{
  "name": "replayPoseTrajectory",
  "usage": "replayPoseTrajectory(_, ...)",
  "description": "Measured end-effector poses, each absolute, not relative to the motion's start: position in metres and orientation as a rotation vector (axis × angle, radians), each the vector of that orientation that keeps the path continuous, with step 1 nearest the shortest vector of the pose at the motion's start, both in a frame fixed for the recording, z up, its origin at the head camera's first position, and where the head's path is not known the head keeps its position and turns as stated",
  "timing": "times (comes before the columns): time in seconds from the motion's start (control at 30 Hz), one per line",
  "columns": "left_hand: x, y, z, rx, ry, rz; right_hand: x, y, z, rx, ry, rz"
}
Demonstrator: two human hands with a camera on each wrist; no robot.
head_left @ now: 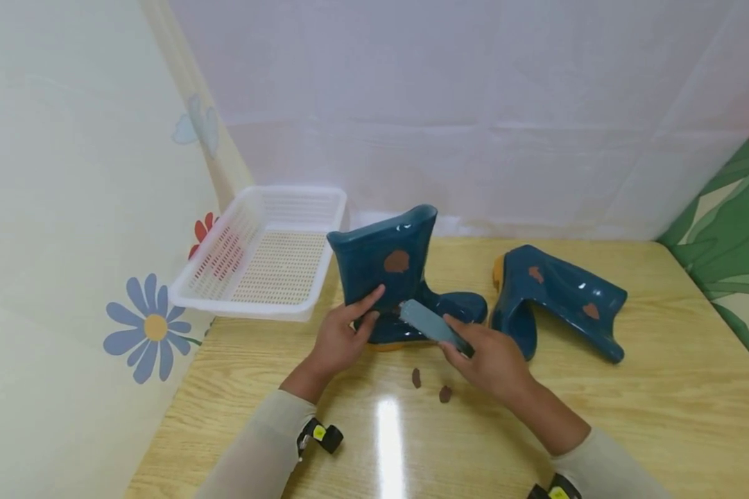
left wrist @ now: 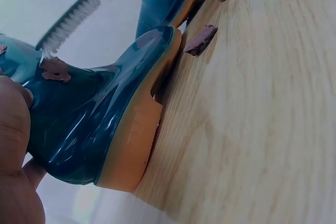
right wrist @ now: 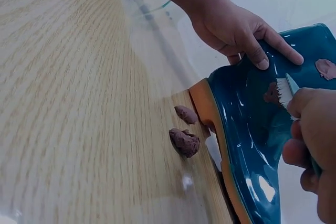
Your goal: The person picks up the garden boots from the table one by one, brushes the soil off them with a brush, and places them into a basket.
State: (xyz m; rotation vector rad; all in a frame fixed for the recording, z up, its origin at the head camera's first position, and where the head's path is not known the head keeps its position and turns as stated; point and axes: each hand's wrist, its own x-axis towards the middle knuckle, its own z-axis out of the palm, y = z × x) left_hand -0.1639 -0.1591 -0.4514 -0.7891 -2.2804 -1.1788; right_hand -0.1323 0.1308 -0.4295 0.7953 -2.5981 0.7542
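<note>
A dark teal rain boot [head_left: 381, 256] with an orange sole stands upright on the table, toe to the right. My left hand [head_left: 343, 336] grips it at the back of the ankle, thumb and forefinger on the near side, other fingers partly hidden behind the heel. My right hand [head_left: 493, 357] holds a scrubbing brush [head_left: 427, 320] with a blue-grey back. In the left wrist view the white bristles [left wrist: 73, 22] meet a brown mud patch [left wrist: 55, 70] near the ankle. Higher on the shaft is another brown patch [head_left: 396, 261].
A second teal boot [head_left: 562, 294], with brown patches, lies on its side at the right. Two brown lumps [head_left: 445, 394] lie on the wooden table [head_left: 680, 416] before the upright boot. A white plastic basket [head_left: 274, 308] stands at the back left, near the wall.
</note>
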Motion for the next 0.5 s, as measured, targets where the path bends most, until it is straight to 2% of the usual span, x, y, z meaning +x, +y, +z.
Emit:
replayPoseTrajectory(0.27, -0.1633, -0.1596, -0.4512, -0.775, -2.294, -1.19, -0.1322, 0.1262, -0.4258, 0.851, -2.457, 0.79)
replayPoseTrajectory(0.5, -0.1622, -0.159, -0.4513, -0.783, -2.291, -1.201, -0.1305, 0.1267, -0.4278, 0.77, -2.617, 0.748)
